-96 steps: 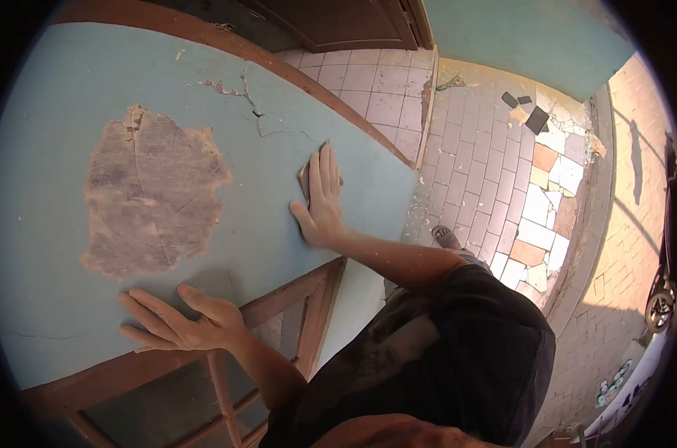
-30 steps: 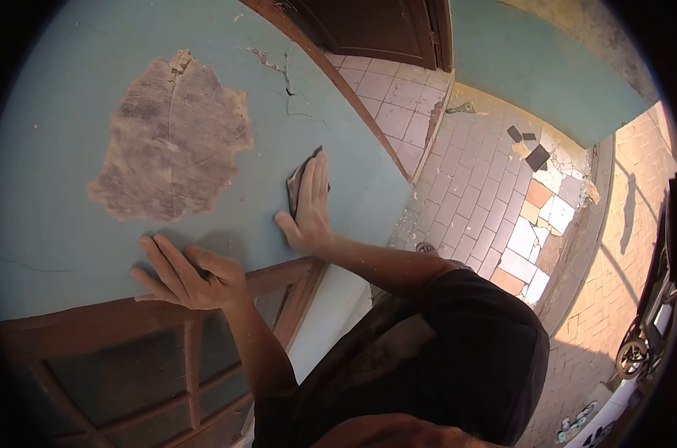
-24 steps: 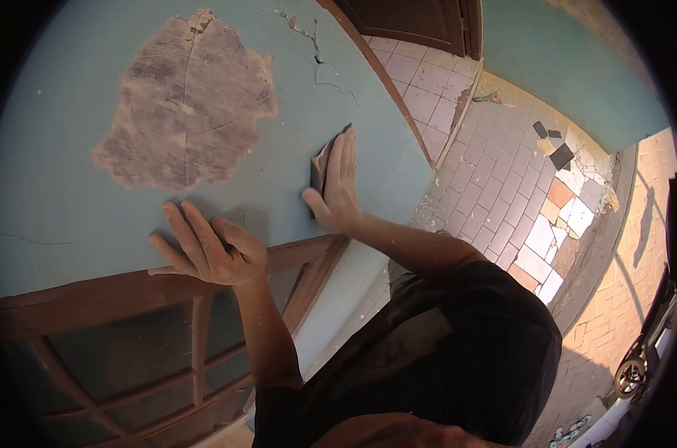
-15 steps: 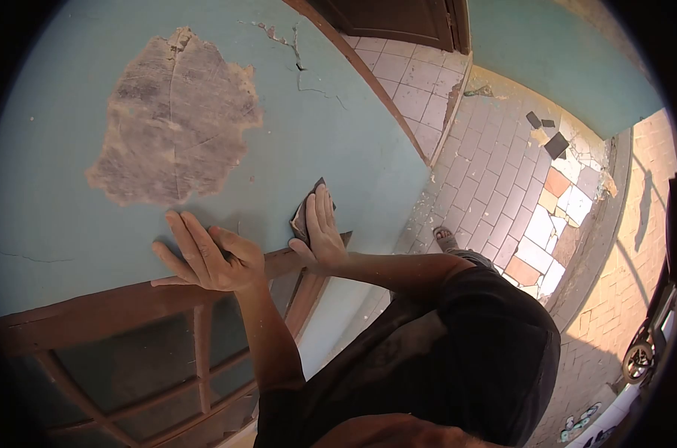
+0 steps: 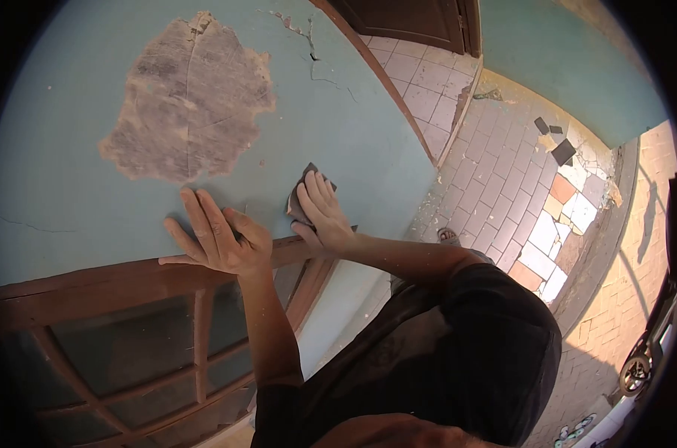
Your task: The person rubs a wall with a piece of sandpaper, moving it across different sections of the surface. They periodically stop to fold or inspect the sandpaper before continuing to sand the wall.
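My left hand [image 5: 222, 237] rests on the blue-green wall [image 5: 62, 164], fingers spread and holding nothing. It lies just below a large bare, greyish patch [image 5: 193, 104] where the paint is gone. To its right, my right hand [image 5: 325, 211] presses a dark piece of sandpaper [image 5: 296, 200] against the wall. The fingers lie over the sheet, hiding much of it, while its upper and left edges stick out. Both hands are just above the brown wooden window frame [image 5: 114, 280].
A crack [image 5: 313, 56] runs down the upper wall beside a brown corner trim. Dark scraps [image 5: 563, 152] lie on the tiled floor [image 5: 495, 160] at right. My sandalled foot [image 5: 449, 237] is below. A parked motorcycle [image 5: 637, 373] and slippers [image 5: 573, 433] are at far right.
My right hand has slid slightly left along the wall with the sandpaper, which now shows more of its face. My left hand stays nearly in place. The whole view has shifted a little.
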Demonstrator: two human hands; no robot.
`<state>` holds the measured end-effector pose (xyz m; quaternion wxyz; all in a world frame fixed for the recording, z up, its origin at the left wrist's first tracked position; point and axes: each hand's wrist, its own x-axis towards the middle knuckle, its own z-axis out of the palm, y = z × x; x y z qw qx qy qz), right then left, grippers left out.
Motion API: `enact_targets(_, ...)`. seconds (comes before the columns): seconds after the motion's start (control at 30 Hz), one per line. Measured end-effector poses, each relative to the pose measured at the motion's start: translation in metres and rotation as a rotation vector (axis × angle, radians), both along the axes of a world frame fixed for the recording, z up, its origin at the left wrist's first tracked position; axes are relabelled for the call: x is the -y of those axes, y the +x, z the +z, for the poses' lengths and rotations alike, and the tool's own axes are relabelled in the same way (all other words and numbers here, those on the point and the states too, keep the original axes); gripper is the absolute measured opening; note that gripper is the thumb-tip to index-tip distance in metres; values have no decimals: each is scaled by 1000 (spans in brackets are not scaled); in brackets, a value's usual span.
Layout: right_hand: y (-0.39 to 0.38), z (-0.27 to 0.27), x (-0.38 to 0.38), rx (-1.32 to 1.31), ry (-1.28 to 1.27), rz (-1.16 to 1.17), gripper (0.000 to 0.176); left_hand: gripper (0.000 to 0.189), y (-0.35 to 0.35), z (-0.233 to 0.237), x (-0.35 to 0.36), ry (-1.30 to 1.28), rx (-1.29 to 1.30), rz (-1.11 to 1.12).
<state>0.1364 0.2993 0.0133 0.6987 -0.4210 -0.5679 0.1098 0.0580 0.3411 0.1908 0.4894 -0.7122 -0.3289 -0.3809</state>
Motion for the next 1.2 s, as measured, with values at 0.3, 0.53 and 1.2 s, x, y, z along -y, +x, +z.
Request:
enact_targets(0.3,36,28,-33,-217,12,-318,50,41,7,-5,-2,2,40,12)
enact_targets(0.53,119,37,-76,-339,-68,-355,51,41,3,-7,1,-10,9,11)
enact_targets(1.2,-15,-27,8,154,275,130,62,40,0,-11,5,-19,2,2)
